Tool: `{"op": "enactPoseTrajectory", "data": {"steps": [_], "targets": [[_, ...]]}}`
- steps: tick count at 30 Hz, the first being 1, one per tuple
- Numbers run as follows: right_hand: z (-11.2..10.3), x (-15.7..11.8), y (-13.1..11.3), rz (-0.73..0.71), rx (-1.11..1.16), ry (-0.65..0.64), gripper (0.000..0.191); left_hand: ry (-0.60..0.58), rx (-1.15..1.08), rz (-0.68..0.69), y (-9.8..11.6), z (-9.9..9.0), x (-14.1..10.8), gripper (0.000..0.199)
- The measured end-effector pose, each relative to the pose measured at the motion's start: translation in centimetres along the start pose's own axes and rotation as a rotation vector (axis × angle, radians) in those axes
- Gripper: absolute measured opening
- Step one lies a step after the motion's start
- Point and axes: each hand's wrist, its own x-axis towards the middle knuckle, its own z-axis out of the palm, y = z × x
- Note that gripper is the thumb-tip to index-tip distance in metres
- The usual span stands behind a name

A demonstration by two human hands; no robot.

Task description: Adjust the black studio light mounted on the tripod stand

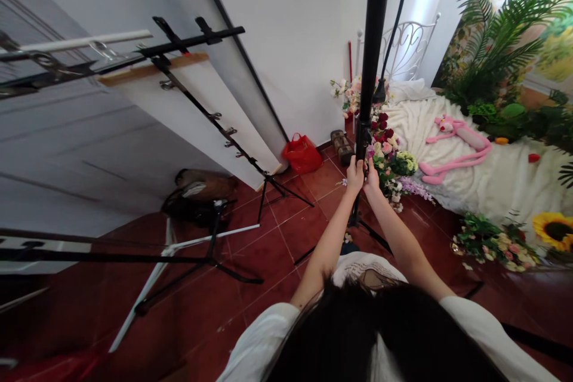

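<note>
A black upright stand pole (375,18) rises in front of me, with a black cable (399,18) hanging beside its upper part. My left hand (355,173) is closed round the pole from the left, below a dark joint on it. Close beside it, my right hand (371,176) grips the same pole from the right. Both arms are stretched forward. The pole's tripod legs (375,235) spread over the red tiles below my hands.
Black stands with clips and a white board (201,125) occupy the left. A red bag (301,154) lies by the wall. Flowers (385,146) crowd the pole's right side, near a white-draped bed with a pink plush toy (470,142). White tubes (147,292) cross the left floor.
</note>
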Motion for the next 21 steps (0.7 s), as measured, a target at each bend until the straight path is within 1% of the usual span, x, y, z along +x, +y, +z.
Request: {"op": "enactPoseTrajectory", "data": {"steps": [3,4,6,8,10,11,12,15,17,19,21], "targets": [[0.3,0.0,-0.4,0.058,0.003,0.159,0.036,-0.007,0.005,-0.004,-0.1,0.0,0.1,0.057],[0.1,-0.2,-0.6,0.080,-0.006,0.181,0.036,-0.009,0.005,-0.005,-0.1,0.1,0.1,0.057],[-1.2,-1.0,-1.1,0.126,-0.004,0.174,0.030,-0.009,0.013,-0.005,0.0,0.2,0.0,0.057],[-3.9,-2.2,-1.7,0.169,0.030,0.095,0.021,0.004,0.043,-0.003,0.1,0.2,-0.6,0.056],[-8.0,-3.8,-2.5,0.199,0.037,-0.006,0.014,0.039,0.099,0.005,0.0,0.2,-1.8,0.056],[-10.4,-4.7,-2.9,0.205,0.014,-0.025,0.009,0.059,0.133,0.014,-0.1,0.1,-2.6,0.057],[-13.0,-5.7,-3.4,0.221,-0.025,-0.018,0.006,0.078,0.168,0.024,-0.3,0.0,-3.6,0.057],[-21.1,-9.2,-4.7,0.235,-0.098,0.086,0.006,0.097,0.248,0.020,-1.3,0.0,-7.0,0.056],[-26.2,-11.8,-5.6,0.247,-0.129,0.182,0.011,0.092,0.267,-0.048,-2.2,0.3,-9.4,0.059],[-30.6,-14.6,-6.2,0.227,-0.109,0.275,0.013,0.072,0.251,-0.151,-3.0,1.0,-11.6,0.064],[-34.2,-17.2,-6.7,0.186,-0.066,0.359,0.013,0.013,0.214,-0.245,-3.4,2.2,-13.5,0.066]]}}
